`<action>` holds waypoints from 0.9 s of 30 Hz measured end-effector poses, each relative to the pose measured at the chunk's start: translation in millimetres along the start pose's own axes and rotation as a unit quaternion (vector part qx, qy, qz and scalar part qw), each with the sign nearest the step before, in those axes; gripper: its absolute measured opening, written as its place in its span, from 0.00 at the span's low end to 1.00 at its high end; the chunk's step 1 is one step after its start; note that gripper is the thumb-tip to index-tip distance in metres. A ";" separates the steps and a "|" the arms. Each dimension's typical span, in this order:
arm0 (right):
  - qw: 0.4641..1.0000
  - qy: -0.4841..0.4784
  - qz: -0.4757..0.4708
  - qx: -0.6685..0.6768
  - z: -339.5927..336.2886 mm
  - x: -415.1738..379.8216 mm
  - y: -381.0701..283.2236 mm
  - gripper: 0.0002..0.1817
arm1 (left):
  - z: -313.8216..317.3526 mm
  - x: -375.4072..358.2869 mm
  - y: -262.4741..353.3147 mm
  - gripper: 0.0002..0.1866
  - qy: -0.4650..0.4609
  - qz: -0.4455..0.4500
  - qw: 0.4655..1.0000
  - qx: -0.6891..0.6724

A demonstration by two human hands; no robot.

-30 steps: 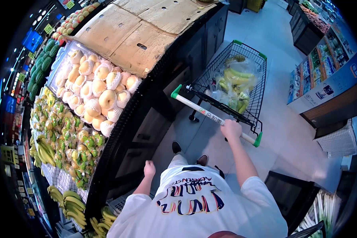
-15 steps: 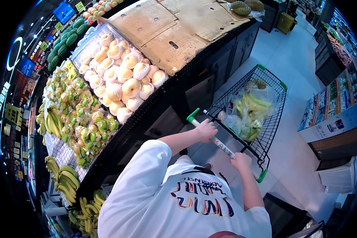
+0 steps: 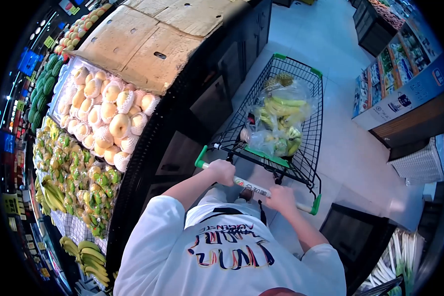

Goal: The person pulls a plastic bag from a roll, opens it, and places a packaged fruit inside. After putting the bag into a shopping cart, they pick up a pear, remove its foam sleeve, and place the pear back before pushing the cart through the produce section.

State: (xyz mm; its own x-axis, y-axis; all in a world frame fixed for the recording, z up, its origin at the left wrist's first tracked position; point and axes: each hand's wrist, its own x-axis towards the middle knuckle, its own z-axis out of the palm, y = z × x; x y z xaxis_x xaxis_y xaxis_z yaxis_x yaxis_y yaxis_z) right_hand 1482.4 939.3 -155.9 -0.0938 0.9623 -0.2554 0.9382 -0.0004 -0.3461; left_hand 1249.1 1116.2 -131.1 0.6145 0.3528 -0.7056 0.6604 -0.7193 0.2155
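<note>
Cart: black wire, green corners; pale handlebar, green-ended. Left hand and right hand: grips closed around handlebar.

A green-cornered black wire cart, holding bagged bananas, stands on the pale floor.
</note>
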 end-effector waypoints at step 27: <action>0.961 -0.058 0.250 -0.108 8.4 12.9 -49.3 0.16 | 40.3 -17.1 -25.9 0.19 0.169 0.006 0.985 -0.037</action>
State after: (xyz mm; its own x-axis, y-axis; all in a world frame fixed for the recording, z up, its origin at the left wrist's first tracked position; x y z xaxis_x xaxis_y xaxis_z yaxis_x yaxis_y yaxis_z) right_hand 1432.2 949.4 -149.8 0.3608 0.8203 -0.4437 0.9220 -0.3855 0.0370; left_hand 1204.1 1104.8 -151.8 0.7231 0.5322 -0.4403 0.6737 -0.6839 0.2799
